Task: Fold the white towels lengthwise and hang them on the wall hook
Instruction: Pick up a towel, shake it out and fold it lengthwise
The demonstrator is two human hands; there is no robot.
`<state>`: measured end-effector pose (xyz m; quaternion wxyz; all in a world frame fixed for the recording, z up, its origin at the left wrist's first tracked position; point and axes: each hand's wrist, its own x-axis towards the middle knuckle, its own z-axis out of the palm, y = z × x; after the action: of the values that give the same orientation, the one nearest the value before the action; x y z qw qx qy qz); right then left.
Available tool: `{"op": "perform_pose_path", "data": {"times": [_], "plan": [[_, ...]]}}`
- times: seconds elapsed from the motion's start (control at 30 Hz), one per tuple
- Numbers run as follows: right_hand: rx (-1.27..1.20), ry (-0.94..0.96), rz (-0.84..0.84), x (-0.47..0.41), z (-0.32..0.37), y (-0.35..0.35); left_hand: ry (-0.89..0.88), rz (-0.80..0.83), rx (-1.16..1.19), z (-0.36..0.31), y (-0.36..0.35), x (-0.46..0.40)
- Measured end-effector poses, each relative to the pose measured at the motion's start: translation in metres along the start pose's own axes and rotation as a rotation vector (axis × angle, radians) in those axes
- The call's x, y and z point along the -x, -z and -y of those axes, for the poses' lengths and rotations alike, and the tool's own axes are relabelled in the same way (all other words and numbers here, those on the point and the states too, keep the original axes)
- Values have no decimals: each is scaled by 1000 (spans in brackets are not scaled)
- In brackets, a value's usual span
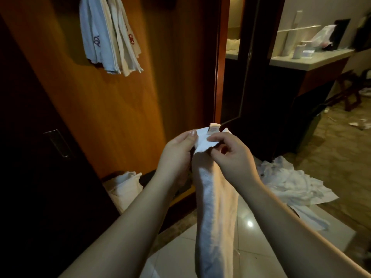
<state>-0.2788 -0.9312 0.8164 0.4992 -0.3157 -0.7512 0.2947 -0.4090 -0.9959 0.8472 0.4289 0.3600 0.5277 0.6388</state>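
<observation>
Head view: we hold a white towel (215,207), folded into a narrow strip, hanging straight down between our forearms over the tiled floor (261,233). Our left hand (176,155) and right hand (232,155) both pinch its top edge, where a small tag (213,129) sticks up, its writing unreadable

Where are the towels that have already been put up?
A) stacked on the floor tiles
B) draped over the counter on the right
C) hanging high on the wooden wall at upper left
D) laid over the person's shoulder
C: several hung towels dangle in a bunch against the wooden wall, while both hands hold another towel below.
</observation>
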Motion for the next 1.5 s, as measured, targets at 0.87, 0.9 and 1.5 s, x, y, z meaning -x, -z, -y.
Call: {"op": "perform_pose_path", "data": {"times": [0.87, 0.9, 1.5], "plan": [[304, 63, 35, -15, 34, 38, -188, 278, -99, -17, -8, 15], [291, 45, 33, -15, 33, 39, -202, 269, -120, -14, -9, 14], [713, -162, 772, -22, -57, 79, -195, 126, -236, -23, 21, -6]]}}
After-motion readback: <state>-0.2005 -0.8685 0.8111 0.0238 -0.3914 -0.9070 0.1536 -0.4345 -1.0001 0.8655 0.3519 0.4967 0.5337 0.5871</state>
